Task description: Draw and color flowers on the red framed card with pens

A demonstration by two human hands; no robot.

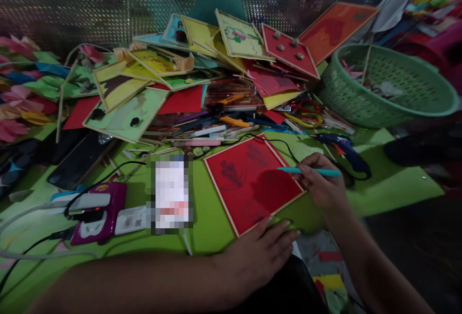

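— Lime-green paper sheeting [212, 227] is spread as the work surface, and the square red paper card edged with pale wooden strips [252, 179] is laid flat on it.
— How is it held?
— Its near edge is pressed by the left hand [260, 251], fingers flat and unclenched. Over its right edge the slim teal plastic pen [310, 171] is pinched in the right hand [323, 186].
— And its handling?
— It is judged light, fairly stiff and easily creased; the framed edges are best gripped.
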